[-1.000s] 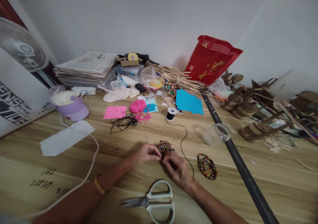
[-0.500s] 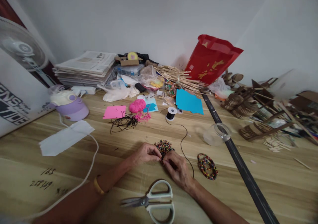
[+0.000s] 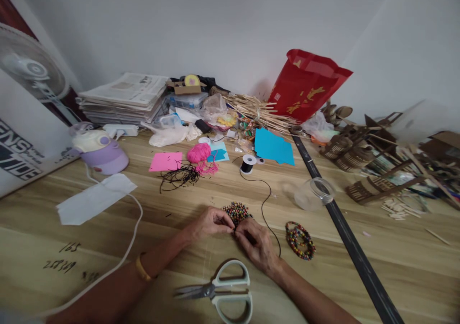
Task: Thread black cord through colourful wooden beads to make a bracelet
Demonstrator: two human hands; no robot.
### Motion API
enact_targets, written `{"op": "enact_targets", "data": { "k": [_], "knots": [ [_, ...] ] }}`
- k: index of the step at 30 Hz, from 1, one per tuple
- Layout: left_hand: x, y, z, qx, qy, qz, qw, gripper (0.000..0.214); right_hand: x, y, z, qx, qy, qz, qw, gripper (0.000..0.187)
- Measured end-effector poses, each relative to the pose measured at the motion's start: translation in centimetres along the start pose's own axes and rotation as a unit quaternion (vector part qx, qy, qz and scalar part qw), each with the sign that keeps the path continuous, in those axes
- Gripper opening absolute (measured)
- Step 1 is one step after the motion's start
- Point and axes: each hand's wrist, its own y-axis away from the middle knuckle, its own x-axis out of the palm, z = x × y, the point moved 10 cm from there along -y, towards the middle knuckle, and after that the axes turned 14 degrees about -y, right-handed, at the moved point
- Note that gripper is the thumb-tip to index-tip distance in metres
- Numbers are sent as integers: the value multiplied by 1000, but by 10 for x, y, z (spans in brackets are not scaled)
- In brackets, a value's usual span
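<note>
My left hand point(image 3: 213, 222) is closed in a pinch at the front edge of a pile of small multicoloured beads point(image 3: 236, 212). What sits between its fingertips is too small to make out. Its fingertips meet those of my right hand point(image 3: 258, 245), which pinches the black cord point(image 3: 265, 202). That cord runs from a white-flanged spool point(image 3: 248, 164), curves over the table and passes behind my right wrist. Scissors point(image 3: 219, 291) with white handles lie in front of my hands, blades to the left. To the right rest strung bead bracelets point(image 3: 300, 240).
A dark strip point(image 3: 354, 247) crosses the right side, with a clear plastic cup point(image 3: 311, 193) beside it. Black cord scraps point(image 3: 179, 176) and pink yarn point(image 3: 199, 153) lie behind my left hand. Further left, a white cable point(image 3: 134, 233) passes a white paper piece point(image 3: 97, 199).
Almost nothing differs. Both hands keep their place at the bead pile, with only a tiny shift at the fingertips.
</note>
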Motion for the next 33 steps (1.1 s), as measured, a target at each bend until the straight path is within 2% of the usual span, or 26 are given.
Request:
{"op": "enact_targets", "data": {
  "k": [22, 33],
  "knots": [
    [-1, 0, 3, -10, -13, -2, 1000, 19, 2, 0, 0, 4, -1, 12, 1000, 13],
    [0, 0, -1, 14, -25, 3, 1000, 21, 3, -1, 3, -2, 0, 16, 1000, 16]
  ]
}}
